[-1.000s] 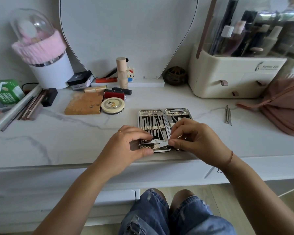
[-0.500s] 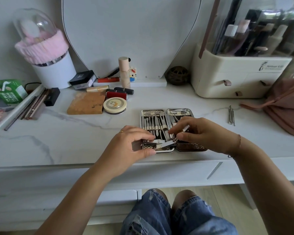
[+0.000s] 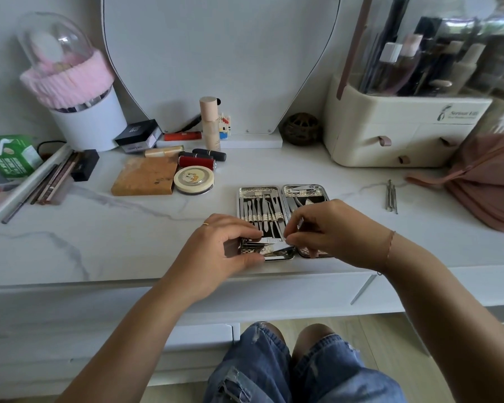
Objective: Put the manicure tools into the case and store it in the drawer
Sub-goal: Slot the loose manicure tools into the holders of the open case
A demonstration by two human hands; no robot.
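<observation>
An open silver manicure case (image 3: 303,189) lies flat near the front edge of the white marble table, with several steel tools strapped in its left half. My left hand (image 3: 218,248) grips the case's near left corner. My right hand (image 3: 329,231) pinches a flat steel nail clipper (image 3: 274,245) at the bottom of the left half. Fingers hide part of the clipper and the case's right half. Three loose thin steel tools (image 3: 391,196) lie on the table to the right of the case.
A round compact (image 3: 193,180), a brown palette (image 3: 144,175) and lipsticks (image 3: 197,162) sit behind the case on the left. A cream organizer (image 3: 390,135) and a pink bag (image 3: 486,181) stand at the right. A white drawer front (image 3: 303,292) runs under the table edge.
My right hand has shifted slightly left and closed its fingertips on the clipper at the case's near edge. My left hand stays on the case corner.
</observation>
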